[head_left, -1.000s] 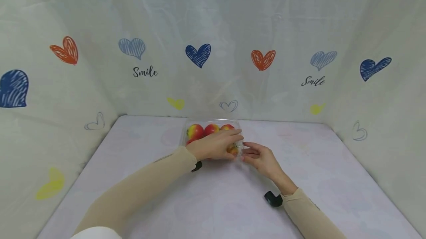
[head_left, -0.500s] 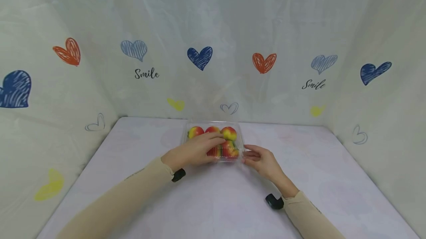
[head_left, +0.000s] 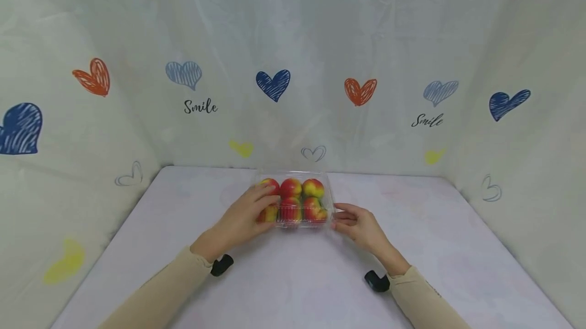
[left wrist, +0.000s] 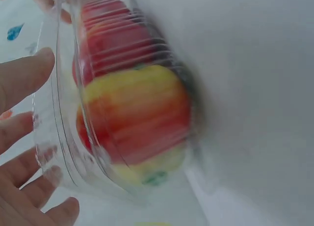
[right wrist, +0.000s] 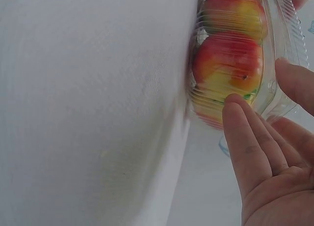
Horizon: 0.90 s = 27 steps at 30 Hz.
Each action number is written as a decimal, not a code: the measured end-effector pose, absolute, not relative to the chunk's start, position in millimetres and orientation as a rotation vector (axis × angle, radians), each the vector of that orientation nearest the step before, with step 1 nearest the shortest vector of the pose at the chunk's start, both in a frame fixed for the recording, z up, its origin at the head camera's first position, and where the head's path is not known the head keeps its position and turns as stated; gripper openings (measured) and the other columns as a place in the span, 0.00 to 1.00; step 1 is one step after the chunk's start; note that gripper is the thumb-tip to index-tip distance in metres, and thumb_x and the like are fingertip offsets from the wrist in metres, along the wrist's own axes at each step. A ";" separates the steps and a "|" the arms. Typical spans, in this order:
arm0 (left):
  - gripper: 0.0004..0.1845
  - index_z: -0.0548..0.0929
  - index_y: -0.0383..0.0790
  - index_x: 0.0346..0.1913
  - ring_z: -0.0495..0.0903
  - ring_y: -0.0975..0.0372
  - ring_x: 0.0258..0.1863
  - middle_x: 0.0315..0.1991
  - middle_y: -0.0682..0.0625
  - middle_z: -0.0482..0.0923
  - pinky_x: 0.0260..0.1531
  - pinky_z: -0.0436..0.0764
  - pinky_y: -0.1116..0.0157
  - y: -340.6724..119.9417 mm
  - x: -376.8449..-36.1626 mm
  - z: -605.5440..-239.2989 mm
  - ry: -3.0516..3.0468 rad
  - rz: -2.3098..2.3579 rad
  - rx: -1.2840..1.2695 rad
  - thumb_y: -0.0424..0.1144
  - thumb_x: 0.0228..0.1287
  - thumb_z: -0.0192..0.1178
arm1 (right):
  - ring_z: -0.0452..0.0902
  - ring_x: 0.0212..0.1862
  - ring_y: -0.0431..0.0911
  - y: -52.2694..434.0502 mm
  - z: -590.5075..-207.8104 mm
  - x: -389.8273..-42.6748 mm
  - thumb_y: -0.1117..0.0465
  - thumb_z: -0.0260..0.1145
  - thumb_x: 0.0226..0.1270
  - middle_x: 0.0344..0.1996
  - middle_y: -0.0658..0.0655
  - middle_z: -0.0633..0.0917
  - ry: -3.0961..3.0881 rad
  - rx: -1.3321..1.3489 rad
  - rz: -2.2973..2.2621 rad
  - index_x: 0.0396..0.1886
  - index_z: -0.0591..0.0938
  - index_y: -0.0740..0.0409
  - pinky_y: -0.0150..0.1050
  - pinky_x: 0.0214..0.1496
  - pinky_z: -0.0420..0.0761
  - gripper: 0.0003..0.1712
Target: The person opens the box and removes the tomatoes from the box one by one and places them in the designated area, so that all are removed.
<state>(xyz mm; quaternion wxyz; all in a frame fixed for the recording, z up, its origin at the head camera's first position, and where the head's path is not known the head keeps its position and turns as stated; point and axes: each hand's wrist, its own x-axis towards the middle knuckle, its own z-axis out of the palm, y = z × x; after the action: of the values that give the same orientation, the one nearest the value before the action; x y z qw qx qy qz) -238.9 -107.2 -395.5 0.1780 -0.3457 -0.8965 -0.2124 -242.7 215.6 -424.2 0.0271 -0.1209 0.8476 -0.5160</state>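
Note:
A clear plastic fruit box (head_left: 297,226) stands near the back of the table with two rows of red-and-yellow apples (head_left: 313,187) inside. My left hand (head_left: 242,217) reaches over the box's left end, fingers spread and thumb at the front; in the left wrist view its fingers (left wrist: 19,167) lie along the clear rim. At the opposite end, my right hand (head_left: 361,227) touches the right side. The right wrist view shows that hand's fingers (right wrist: 245,138) nearly straight beside the box's corner, the thumb near the rim. The left hand partly covers the left apples.
A pale table (head_left: 297,283) extends in front of the box. Behind it hangs a white curtain (head_left: 311,39) printed with hearts and the word Smile. Black wrist cameras (head_left: 377,281) sit at both wrists.
My left hand has slid left across the top of the box, from its right part to its left end, uncovering the apples. The right hand stays at the right side.

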 end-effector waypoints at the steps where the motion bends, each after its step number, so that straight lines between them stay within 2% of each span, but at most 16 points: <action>1: 0.32 0.77 0.40 0.59 0.64 0.50 0.67 0.64 0.43 0.69 0.66 0.65 0.52 -110.2 -238.5 -397.0 -2.529 -0.625 -0.961 0.43 0.49 0.75 | 0.83 0.47 0.50 215.3 -424.5 -242.4 0.63 0.72 0.58 0.47 0.62 0.84 2.616 -0.375 -1.595 0.62 0.74 0.65 0.36 0.45 0.84 0.33; 6: 0.36 0.74 0.39 0.63 0.64 0.49 0.66 0.68 0.40 0.63 0.59 0.73 0.50 -124.0 -234.9 -402.8 -2.562 -0.737 -0.855 0.44 0.49 0.75 | 0.83 0.47 0.50 213.2 -424.2 -240.4 0.64 0.72 0.57 0.47 0.62 0.84 2.603 -0.372 -1.614 0.63 0.74 0.65 0.36 0.45 0.84 0.33; 13: 0.40 0.69 0.38 0.67 0.64 0.44 0.66 0.70 0.38 0.58 0.58 0.72 0.44 -133.2 -232.0 -412.7 -2.621 -0.901 -0.761 0.44 0.51 0.74 | 0.82 0.48 0.51 213.0 -425.8 -239.7 0.62 0.72 0.58 0.48 0.63 0.83 2.621 -0.408 -1.566 0.63 0.73 0.65 0.37 0.45 0.84 0.33; 20: 0.41 0.68 0.37 0.68 0.63 0.43 0.66 0.70 0.37 0.58 0.59 0.69 0.42 -136.3 -231.5 -419.9 -2.627 -1.045 -0.739 0.44 0.51 0.73 | 0.81 0.51 0.52 215.2 -423.5 -238.5 0.60 0.73 0.57 0.57 0.61 0.78 2.691 -0.412 -1.472 0.63 0.74 0.61 0.41 0.46 0.84 0.34; 23: 0.41 0.67 0.36 0.68 0.61 0.43 0.67 0.70 0.37 0.59 0.61 0.67 0.43 -137.6 -233.6 -421.1 -2.602 -1.075 -0.758 0.44 0.51 0.73 | 0.79 0.54 0.54 217.1 -422.1 -239.1 0.58 0.74 0.56 0.60 0.58 0.76 2.739 -0.411 -1.429 0.64 0.74 0.55 0.44 0.50 0.82 0.35; 27: 0.43 0.65 0.34 0.69 0.62 0.45 0.67 0.69 0.38 0.62 0.59 0.70 0.46 -138.7 -236.7 -421.8 -2.579 -1.128 -0.785 0.42 0.51 0.73 | 0.77 0.56 0.56 219.6 -422.2 -241.1 0.56 0.73 0.56 0.60 0.59 0.76 2.751 -0.450 -1.392 0.65 0.73 0.54 0.48 0.56 0.78 0.36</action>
<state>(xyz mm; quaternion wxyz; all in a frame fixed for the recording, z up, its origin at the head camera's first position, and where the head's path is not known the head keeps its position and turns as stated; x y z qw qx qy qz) -236.7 -138.7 -421.8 0.1093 -0.2671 -0.8772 -0.3837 -241.1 219.6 -422.2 0.0129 -0.1443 0.8829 -0.4466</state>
